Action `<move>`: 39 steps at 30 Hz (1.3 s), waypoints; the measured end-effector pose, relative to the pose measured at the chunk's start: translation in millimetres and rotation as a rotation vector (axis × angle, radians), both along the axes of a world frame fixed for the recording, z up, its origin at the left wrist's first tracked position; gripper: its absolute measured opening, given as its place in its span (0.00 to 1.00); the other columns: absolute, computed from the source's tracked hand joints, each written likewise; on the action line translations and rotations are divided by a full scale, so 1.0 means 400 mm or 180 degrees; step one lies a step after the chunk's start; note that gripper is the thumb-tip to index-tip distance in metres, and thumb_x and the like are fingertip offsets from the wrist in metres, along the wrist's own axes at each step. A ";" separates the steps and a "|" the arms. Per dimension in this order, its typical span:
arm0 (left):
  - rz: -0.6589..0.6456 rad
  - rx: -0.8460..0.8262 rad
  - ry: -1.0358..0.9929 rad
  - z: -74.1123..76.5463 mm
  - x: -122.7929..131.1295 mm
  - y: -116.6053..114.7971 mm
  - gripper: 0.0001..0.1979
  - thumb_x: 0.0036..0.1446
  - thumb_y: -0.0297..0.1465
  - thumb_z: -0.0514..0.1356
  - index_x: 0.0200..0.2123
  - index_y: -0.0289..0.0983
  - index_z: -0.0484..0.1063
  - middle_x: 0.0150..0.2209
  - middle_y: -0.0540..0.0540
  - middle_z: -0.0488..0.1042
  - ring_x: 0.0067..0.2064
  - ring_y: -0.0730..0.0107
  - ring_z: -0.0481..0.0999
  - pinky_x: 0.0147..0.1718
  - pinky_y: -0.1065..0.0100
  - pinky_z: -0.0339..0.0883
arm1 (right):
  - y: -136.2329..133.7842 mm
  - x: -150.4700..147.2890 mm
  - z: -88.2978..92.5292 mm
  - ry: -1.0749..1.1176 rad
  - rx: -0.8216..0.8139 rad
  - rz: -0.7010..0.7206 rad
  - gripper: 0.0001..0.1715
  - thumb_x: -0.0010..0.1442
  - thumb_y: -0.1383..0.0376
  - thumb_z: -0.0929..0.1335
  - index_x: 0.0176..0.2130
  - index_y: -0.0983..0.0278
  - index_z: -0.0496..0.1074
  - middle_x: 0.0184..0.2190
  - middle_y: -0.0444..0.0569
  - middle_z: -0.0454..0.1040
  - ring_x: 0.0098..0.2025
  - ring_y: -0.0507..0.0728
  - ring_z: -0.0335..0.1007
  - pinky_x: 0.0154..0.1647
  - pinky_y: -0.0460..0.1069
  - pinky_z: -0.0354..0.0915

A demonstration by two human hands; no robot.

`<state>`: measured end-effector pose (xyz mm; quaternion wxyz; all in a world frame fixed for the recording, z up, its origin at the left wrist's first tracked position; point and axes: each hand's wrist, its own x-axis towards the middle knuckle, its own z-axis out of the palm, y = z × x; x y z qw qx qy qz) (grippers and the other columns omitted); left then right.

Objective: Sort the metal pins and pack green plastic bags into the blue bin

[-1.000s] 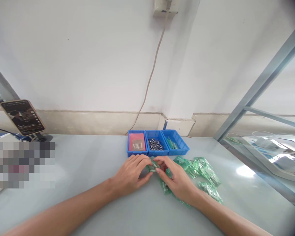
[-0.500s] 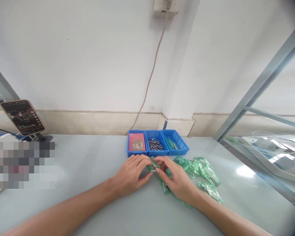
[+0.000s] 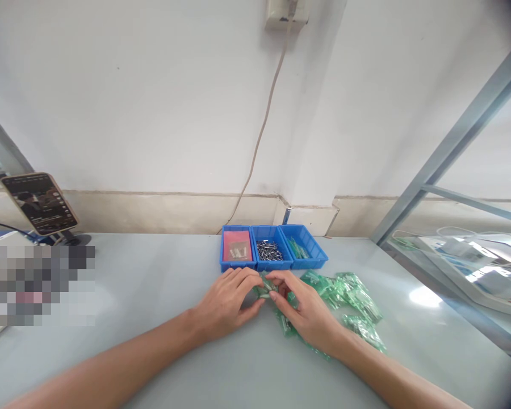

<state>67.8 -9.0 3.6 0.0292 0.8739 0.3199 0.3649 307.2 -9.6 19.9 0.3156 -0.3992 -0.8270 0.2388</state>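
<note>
Between my two hands is a small green plastic bag (image 3: 264,291), in front of the blue bins. My left hand (image 3: 226,301) grips its left side with fingers and thumb. On the other side, my right hand (image 3: 307,309) pinches the bag between thumb and fingers. Several filled green bags (image 3: 357,295) lie on the table to the right, some partly under my right hand. The left blue bin (image 3: 237,264) holds a pink sheet and a clear bag, the middle bin (image 3: 276,265) metal screws, the right bin (image 3: 310,263) green pieces.
A phone (image 3: 40,203) stands on a holder at the left, beside a blurred-out patch. Metal frame posts (image 3: 426,182) rise at both sides. A cable (image 3: 262,128) hangs down the wall behind the bins. White equipment (image 3: 485,275) lies at the right.
The picture on the phone differs slightly. My hands and the bag between them show no clear movement.
</note>
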 end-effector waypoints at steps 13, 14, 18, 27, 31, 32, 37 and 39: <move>0.0028 0.0089 -0.0036 0.002 0.001 -0.001 0.07 0.73 0.33 0.59 0.51 0.40 0.69 0.49 0.43 0.79 0.48 0.61 0.80 0.47 0.61 0.72 | -0.004 0.000 0.005 -0.0018 0.0007 -0.0008 0.14 0.76 0.59 0.64 0.58 0.57 0.70 0.49 0.51 0.79 0.43 0.58 0.77 0.44 0.52 0.74; 0.0023 0.0086 -0.0041 0.002 0.001 -0.001 0.07 0.73 0.32 0.59 0.51 0.40 0.68 0.49 0.43 0.79 0.48 0.61 0.80 0.47 0.60 0.72 | -0.005 0.000 0.006 -0.0023 0.0012 -0.0009 0.14 0.76 0.59 0.64 0.58 0.57 0.70 0.49 0.51 0.79 0.43 0.58 0.77 0.44 0.52 0.74; -0.0011 0.0067 -0.0049 0.002 0.001 -0.002 0.07 0.72 0.32 0.59 0.52 0.41 0.68 0.49 0.43 0.79 0.48 0.60 0.79 0.47 0.60 0.72 | -0.004 0.000 0.007 -0.0025 0.0026 -0.0037 0.14 0.76 0.60 0.64 0.58 0.57 0.70 0.48 0.50 0.79 0.42 0.58 0.77 0.44 0.52 0.74; -0.0036 -0.0036 -0.0031 0.002 0.001 -0.001 0.08 0.72 0.31 0.59 0.52 0.40 0.67 0.50 0.43 0.78 0.49 0.60 0.78 0.47 0.59 0.71 | -0.003 0.001 0.007 -0.0036 -0.0037 -0.0032 0.14 0.76 0.59 0.63 0.58 0.57 0.70 0.48 0.50 0.79 0.43 0.58 0.76 0.45 0.53 0.73; -0.0027 -0.0050 -0.0017 0.001 -0.001 -0.001 0.07 0.73 0.32 0.59 0.52 0.40 0.67 0.50 0.43 0.78 0.48 0.61 0.78 0.47 0.59 0.71 | -0.003 -0.001 0.006 -0.0034 -0.0065 -0.0027 0.14 0.76 0.59 0.64 0.58 0.56 0.69 0.48 0.50 0.78 0.43 0.58 0.76 0.46 0.53 0.73; -0.0029 -0.0050 -0.0014 0.000 -0.001 -0.001 0.07 0.73 0.31 0.59 0.52 0.40 0.67 0.51 0.44 0.78 0.48 0.61 0.78 0.47 0.59 0.71 | -0.003 -0.001 0.006 -0.0030 -0.0068 -0.0023 0.14 0.76 0.59 0.64 0.58 0.56 0.69 0.48 0.50 0.78 0.43 0.58 0.76 0.46 0.53 0.73; -0.0026 0.0010 -0.0028 -0.002 0.000 -0.001 0.08 0.73 0.32 0.59 0.52 0.40 0.67 0.50 0.43 0.78 0.49 0.61 0.78 0.48 0.60 0.71 | -0.003 -0.001 0.008 -0.0016 -0.0039 -0.0031 0.14 0.76 0.60 0.64 0.58 0.57 0.70 0.48 0.50 0.79 0.43 0.58 0.76 0.45 0.52 0.73; -0.0011 0.0014 -0.0024 -0.002 0.000 0.000 0.07 0.73 0.32 0.59 0.52 0.40 0.68 0.50 0.43 0.78 0.49 0.61 0.79 0.48 0.60 0.71 | -0.003 0.000 0.008 -0.0024 -0.0032 -0.0030 0.14 0.76 0.60 0.64 0.58 0.57 0.70 0.48 0.50 0.79 0.43 0.58 0.76 0.45 0.52 0.73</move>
